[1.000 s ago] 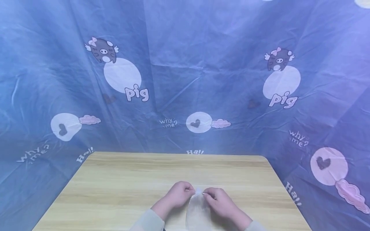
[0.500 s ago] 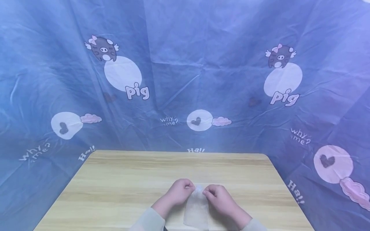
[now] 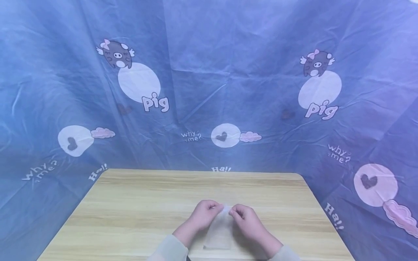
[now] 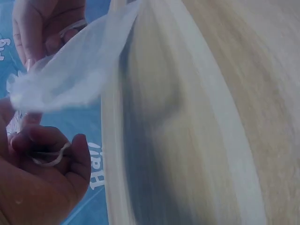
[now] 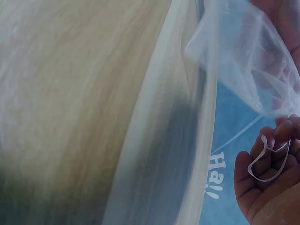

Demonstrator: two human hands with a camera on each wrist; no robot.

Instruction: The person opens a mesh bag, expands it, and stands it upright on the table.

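Observation:
A thin, see-through whitish drawstring bag (image 3: 218, 233) hangs between the two hands, its mouth bunched at the top. My left hand (image 3: 204, 214) pinches the gathered mouth from the left with thumb and fingertips. From the right, my right hand (image 3: 247, 219) pinches it the same way. In the left wrist view a white string loop (image 4: 51, 161) lies across the left hand's curled fingers. The right wrist view has another string loop (image 5: 269, 176) in the right palm. The bag looks flat, and nothing shows inside it.
Beneath the hands is a light wood-grain table (image 3: 137, 210) with rounded far corners. A blue printed curtain (image 3: 202, 94) surrounds its back and sides.
Both hands have moved slightly forward, away from the body, with the bag. Its lower edge, out of the head view a second ago, now shows above the table. The grips look unchanged.

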